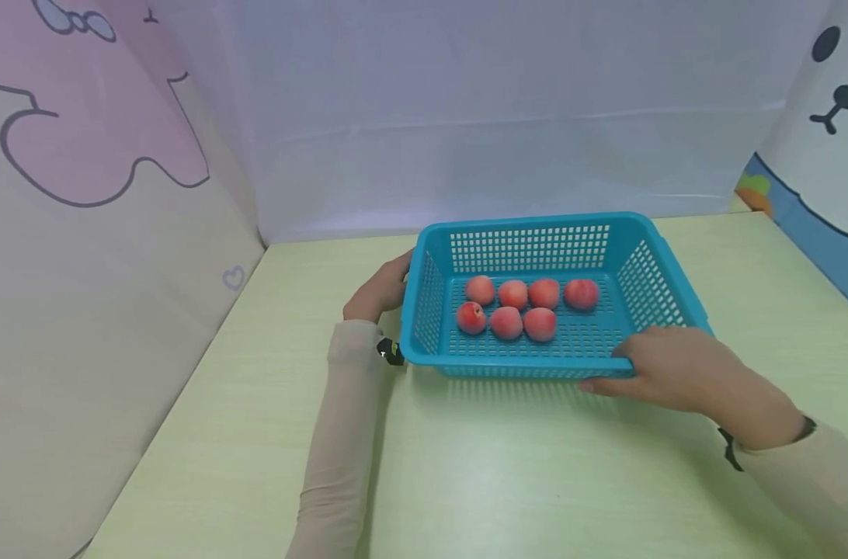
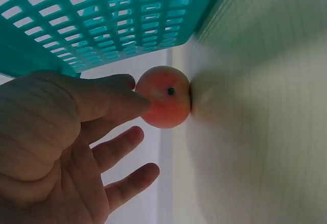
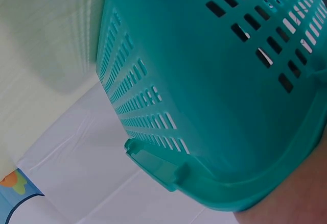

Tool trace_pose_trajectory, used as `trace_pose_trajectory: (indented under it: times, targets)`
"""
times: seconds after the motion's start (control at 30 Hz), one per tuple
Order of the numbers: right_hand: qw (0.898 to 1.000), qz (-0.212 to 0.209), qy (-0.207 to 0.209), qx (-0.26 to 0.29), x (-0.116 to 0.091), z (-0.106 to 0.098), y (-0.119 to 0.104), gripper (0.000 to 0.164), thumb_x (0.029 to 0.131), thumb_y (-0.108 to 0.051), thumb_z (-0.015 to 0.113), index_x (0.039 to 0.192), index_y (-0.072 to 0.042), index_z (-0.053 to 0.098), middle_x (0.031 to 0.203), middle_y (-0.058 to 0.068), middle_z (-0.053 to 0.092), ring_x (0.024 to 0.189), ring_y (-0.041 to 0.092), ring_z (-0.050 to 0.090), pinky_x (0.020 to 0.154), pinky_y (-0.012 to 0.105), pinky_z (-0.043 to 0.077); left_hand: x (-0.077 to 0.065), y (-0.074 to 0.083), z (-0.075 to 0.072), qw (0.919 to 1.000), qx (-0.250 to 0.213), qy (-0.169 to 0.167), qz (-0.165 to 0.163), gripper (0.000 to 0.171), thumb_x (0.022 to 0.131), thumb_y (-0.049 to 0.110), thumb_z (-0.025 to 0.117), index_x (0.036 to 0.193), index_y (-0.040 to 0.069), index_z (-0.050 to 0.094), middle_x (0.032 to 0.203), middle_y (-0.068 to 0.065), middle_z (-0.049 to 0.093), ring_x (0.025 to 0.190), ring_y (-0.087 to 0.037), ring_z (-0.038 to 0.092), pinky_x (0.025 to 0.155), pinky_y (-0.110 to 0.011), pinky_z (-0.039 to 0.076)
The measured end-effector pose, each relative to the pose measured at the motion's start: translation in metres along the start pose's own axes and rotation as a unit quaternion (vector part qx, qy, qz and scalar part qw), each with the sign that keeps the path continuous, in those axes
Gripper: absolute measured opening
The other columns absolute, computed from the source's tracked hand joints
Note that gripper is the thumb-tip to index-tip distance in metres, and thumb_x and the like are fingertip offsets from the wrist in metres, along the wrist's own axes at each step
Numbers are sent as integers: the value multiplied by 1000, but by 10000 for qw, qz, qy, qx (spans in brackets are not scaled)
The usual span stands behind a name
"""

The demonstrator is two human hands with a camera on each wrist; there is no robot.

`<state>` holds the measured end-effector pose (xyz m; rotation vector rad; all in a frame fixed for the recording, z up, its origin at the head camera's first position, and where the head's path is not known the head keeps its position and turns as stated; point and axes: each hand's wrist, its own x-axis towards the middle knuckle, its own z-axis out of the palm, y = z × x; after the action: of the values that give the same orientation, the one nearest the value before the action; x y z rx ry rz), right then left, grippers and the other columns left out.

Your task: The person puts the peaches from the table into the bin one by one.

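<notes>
A blue plastic basket (image 1: 529, 362) with slotted sides stands on the table, several red-pink peaches (image 1: 506, 323) lying in two rough rows on its floor. At its near right corner my right hand (image 1: 689, 376) grips the rim, fingers over the edge and thumb at the outer front. My left hand (image 1: 380, 291) is beside the basket's left wall, its fingertips partly hidden by the rim. In the left wrist view, one more peach (image 2: 166, 109) rests on the table outside the basket (image 2: 117, 27). The left thumb and forefinger reach its side, overlapping it, with the other fingers (image 2: 130, 185) extended apart.
Pale wood-grain table (image 1: 494, 473) lies under everything. A white sheet (image 1: 508, 155) hangs along the back. Cartoon-printed covers (image 1: 102, 256) flank both sides. The basket's outer wall and corner (image 3: 173, 71) fill much of the right wrist view.
</notes>
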<state>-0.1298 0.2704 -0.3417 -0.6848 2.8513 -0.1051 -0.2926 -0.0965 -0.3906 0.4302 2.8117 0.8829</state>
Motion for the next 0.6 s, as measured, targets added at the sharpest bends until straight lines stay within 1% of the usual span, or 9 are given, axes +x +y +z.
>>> trace_pose_trajectory:
  times: [0.1,0.2,0.27,0.3,0.33,0.37,0.43,0.5,0.6]
  targets:
    - [10000,23,-32,-10,1,0,0,60,78,-82,42,71,-25,59,55,-7,43,55,10,45,45,28,36,-1,0,1,10000,13,4,-85,52,94,19,59,142,27,39,131,2,51,122,-19,42,97,-45,39]
    - [10000,37,-46,-3,1,0,1,61,78,-82,42,74,-25,61,55,-7,45,56,10,46,46,29,38,0,2,0,9999,30,-41,-136,33,96,19,56,128,22,49,115,1,57,108,-19,49,92,-43,42]
    - [10000,36,-43,4,1,0,0,60,78,-82,41,73,-25,60,55,-7,44,56,10,46,46,29,38,2,2,1,10000,-39,-82,30,15,98,19,54,112,16,56,99,-2,60,94,-19,53,85,-39,45]
    - [10000,32,-39,3,1,0,0,60,78,-82,41,71,-25,59,55,-7,44,55,10,46,46,29,37,3,2,1,9998,-68,-89,148,7,98,19,53,102,14,57,90,-3,59,86,-19,53,80,-37,46]
    - [10000,26,-36,3,1,0,0,60,78,-82,41,70,-25,58,54,-7,44,55,10,46,46,29,37,5,2,2,9995,-99,-86,303,9,98,18,53,92,13,56,82,-4,58,79,-19,53,76,-35,47]
    - [10000,26,-34,4,1,0,0,59,78,-82,41,69,-26,57,54,-7,43,55,10,46,46,29,36,6,2,2,9989,-121,-72,441,14,98,18,53,86,12,55,76,-4,56,74,-18,52,72,-33,47]
    - [10000,21,-38,-6,1,0,0,59,79,-81,41,70,-25,57,54,-7,44,55,10,46,46,29,37,9,1,4,9976,-168,-58,667,21,98,16,53,78,10,54,68,-5,53,66,-18,51,66,-31,47]
    - [10000,22,-43,-12,1,0,0,58,79,-80,42,70,-25,58,55,-7,44,55,10,46,46,29,37,9,1,5,9974,-206,-20,692,21,97,16,55,77,11,53,67,-4,53,66,-17,51,66,-30,47]
    - [10000,13,-51,-13,1,1,1,57,80,-80,43,71,-25,58,55,-7,44,55,10,45,46,29,37,8,1,8,9983,-407,-6,419,8,97,17,55,89,15,56,79,0,58,76,-16,54,75,-32,48]
